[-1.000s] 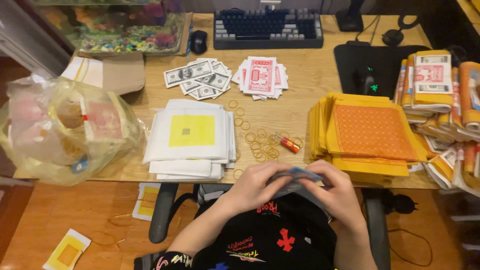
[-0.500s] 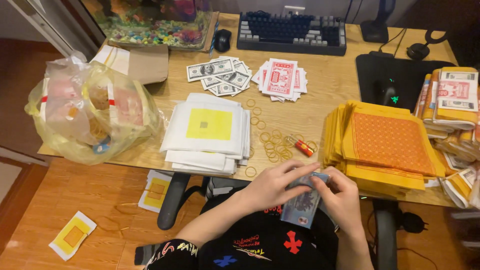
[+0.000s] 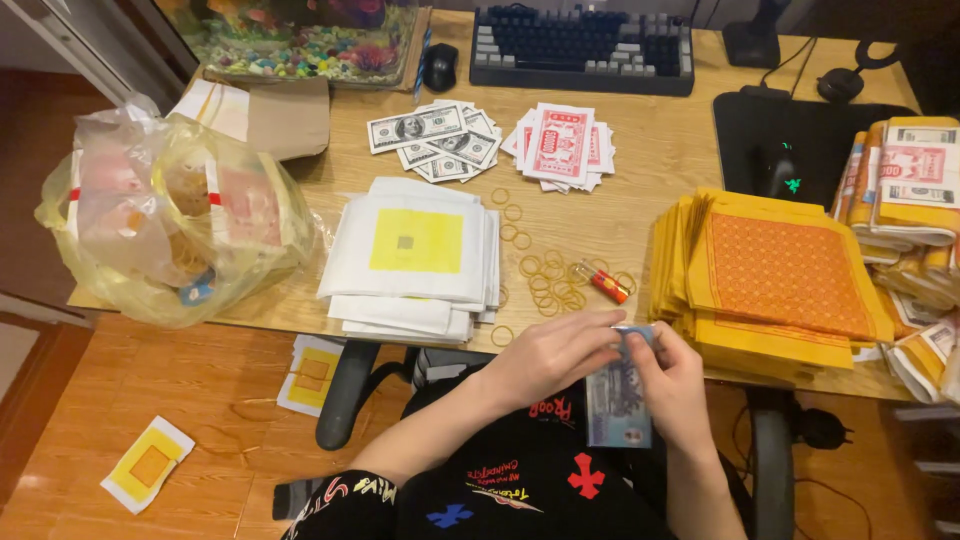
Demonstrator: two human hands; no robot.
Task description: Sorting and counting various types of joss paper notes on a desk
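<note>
While left hand (image 3: 548, 352) and right hand (image 3: 672, 385) both grip one blue-grey note bundle (image 3: 617, 402): wooden desk (image 3: 660, 160); white-yellow paper stack (image 3: 415, 255) at 11 o'clock, orange stack (image 3: 780, 280) at 2 o'clock; wooden floor (image 3: 210, 400).

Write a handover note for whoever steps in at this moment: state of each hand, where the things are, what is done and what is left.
Left hand and right hand together pinch the top of a small bundle of bluish paper notes, held upright over the lap at the desk edge.
Loose rubber bands lie on the desk just ahead, none visibly on the bundle.
White-and-yellow paper stack sits left, orange-and-yellow paper stack right, banded bundles far right.
Done: some bundles banded. Left: this bundle looks unbanded; the stacks remain.
</note>
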